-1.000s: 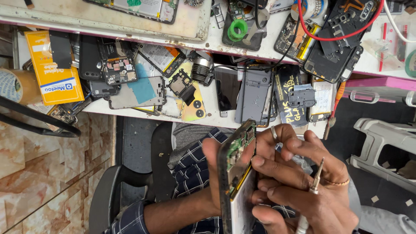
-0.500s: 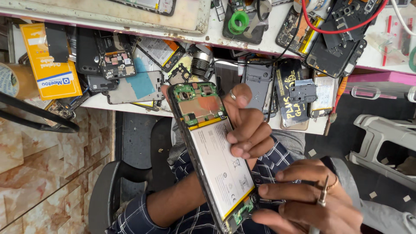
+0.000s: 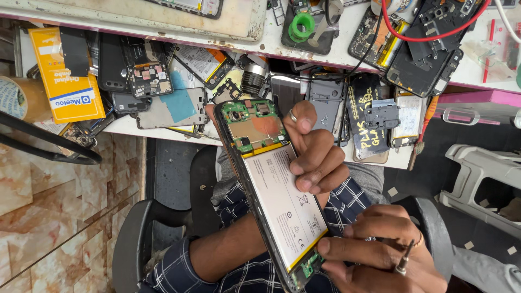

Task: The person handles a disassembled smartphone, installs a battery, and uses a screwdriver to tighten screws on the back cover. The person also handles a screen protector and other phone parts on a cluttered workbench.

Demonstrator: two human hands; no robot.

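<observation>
Head view showed an opened phone point(image 3: 271, 190) held tilted over the person's lap, just below the front edge of the bench point(image 3: 244, 38). Its back cover was off: a green circuit board point(image 3: 252, 123) with a copper-coloured patch filled the upper end, a large white battery point(image 3: 285, 203) with a yellow strip along its top edge took up the middle, and a small green board point(image 3: 310, 265) sat at the lower end, all inside a dark frame.

Left hand point(image 3: 315, 154) gripped the phone from behind, its fingers curled over the right edge onto the battery, a ring on one finger. Right hand point(image 3: 380, 249) sat at the phone's lower end, thumb pressed against the bottom corner of the battery, fingers closed around a thin metal tool point(image 3: 404, 260); its tip was hidden.

On the bench, a pale tray point(image 3: 239, 24) lay along the far left, holding a phone that the picture's top edge cut off. A yellow box point(image 3: 68, 76) stood at the left end of the lower shelf point(image 3: 130, 123), beside a tape roll point(image 3: 21, 97). Loose phone backs, boards and batteries crowded the shelf's front edge. A green ring point(image 3: 301, 27) and a red wire point(image 3: 429, 35) lay on the bench's upper level.
</observation>
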